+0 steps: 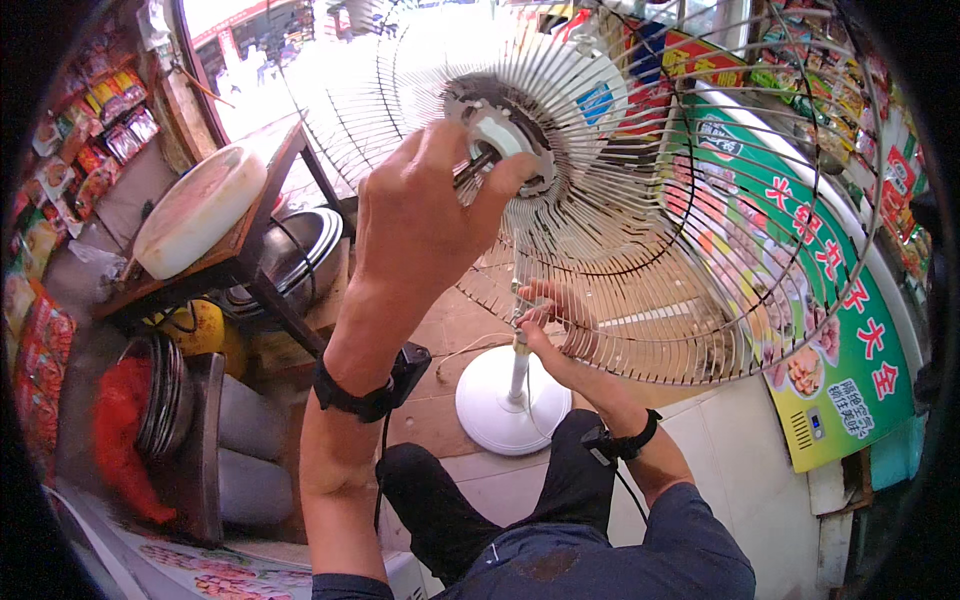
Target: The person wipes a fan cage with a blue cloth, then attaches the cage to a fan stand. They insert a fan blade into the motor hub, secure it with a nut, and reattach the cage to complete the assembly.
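In front of me stands a pedestal fan, its wire rear grille (pixel 625 262) spread wide and no blades on it. My left hand (pixel 415 215) reaches to the hub, thumb and fingers closed around a white plastic ring nut (pixel 492 128). The bare metal motor shaft (pixel 472 172) sticks out between them. Lower down, my right hand (pixel 556 318) grips the top of the fan's pole (pixel 517 378), partly hidden behind the grille wires. The round white base (pixel 485 408) rests on the floor just ahead of my knees.
To the left, a wooden table (pixel 225 235) carries a thick round chopping board (pixel 200 210), with metal basins (pixel 300 250) beneath. A chair (pixel 205 440) stands nearer, by a red cloth (pixel 125 440). A green-fronted freezer (pixel 800 290) lines the right; packaged goods (pixel 100 130) hang on the walls.
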`<state>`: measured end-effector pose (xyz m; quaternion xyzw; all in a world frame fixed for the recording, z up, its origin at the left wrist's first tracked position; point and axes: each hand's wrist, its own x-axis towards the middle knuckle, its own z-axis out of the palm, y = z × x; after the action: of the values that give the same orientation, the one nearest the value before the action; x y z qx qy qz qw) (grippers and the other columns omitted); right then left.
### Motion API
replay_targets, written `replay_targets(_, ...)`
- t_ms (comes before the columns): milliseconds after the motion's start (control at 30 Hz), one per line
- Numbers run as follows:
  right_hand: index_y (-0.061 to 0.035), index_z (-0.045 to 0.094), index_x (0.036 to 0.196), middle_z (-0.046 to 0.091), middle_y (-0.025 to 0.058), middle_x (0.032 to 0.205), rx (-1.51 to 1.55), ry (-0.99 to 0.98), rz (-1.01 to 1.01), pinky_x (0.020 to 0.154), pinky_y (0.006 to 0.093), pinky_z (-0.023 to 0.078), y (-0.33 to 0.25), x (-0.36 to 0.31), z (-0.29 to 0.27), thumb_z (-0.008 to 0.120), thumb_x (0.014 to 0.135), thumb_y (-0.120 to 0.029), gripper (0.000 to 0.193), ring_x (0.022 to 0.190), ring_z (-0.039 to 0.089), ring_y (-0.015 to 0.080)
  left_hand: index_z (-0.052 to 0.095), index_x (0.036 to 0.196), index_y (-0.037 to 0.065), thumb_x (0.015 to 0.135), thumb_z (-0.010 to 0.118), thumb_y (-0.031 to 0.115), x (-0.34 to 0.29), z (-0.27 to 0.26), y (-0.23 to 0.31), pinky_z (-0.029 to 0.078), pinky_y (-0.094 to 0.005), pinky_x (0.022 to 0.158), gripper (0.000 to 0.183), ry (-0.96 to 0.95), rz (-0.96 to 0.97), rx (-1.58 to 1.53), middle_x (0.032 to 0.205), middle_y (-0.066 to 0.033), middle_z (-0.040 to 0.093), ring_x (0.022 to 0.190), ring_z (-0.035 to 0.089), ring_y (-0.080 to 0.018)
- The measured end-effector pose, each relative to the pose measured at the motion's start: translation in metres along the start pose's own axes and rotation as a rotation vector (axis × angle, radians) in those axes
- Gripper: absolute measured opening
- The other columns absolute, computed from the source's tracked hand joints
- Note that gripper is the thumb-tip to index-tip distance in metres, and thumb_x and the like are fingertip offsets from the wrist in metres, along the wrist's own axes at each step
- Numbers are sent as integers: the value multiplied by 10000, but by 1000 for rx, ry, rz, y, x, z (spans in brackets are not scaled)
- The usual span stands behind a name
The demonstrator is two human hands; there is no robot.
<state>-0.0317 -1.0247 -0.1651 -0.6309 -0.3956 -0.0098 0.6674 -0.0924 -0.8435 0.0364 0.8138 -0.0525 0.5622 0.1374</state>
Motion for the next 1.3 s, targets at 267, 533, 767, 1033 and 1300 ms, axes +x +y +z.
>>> replay_targets(267, -57, 533, 1474, 688, 103, 1329, 64, -1, -6, 851, 284, 575, 0, 1, 2, 679, 994, -51, 502, 1001, 675, 116, 663, 1178, 12, 821, 909, 205, -1, -6, 0, 586, -371, 679, 476, -28, 191, 58, 996, -147, 706, 759, 713, -260)
replay_targets(533, -54, 528, 1474, 676, 72, 1331, 71, -79, 117, 889, 283, 570, -6, -1, -6, 688, 1008, -91, 494, 1020, 650, 109, 683, 1136, 40, 808, 921, 204, -5, -14, 4, 576, -359, 661, 437, 15, 34, -1, 928, -135, 716, 740, 703, -229)
replay_targets(767, -52, 531, 1468, 678, 74, 1326, 87, -29, 51, 880, 285, 567, 0, 0, 0, 676, 1005, -86, 486, 996, 662, 116, 662, 1039, 9, 856, 879, 245, 1, -13, 16, 537, -353, 629, 369, -28, -38, -38, 791, -120, 682, 676, 659, -225)
replay_targets(1033, -68, 542, 1465, 677, 69, 1322, 72, -3, 19, 862, 283, 565, 2, 0, 4, 666, 992, -66, 490, 977, 664, 119, 677, 1089, 13, 849, 884, 219, -1, -11, 12, 576, -348, 687, 379, -21, 51, 14, 790, -105, 705, 696, 704, -213)
replay_targets(1300, -56, 550, 1456, 678, 79, 1324, 35, -45, 47, 899, 283, 565, -2, 0, -2, 689, 994, -68, 483, 986, 683, 113, 696, 1155, 30, 860, 864, 124, -15, 1, 7, 603, -327, 718, 352, 82, 55, -81, 1079, -151, 690, 887, 729, -225)
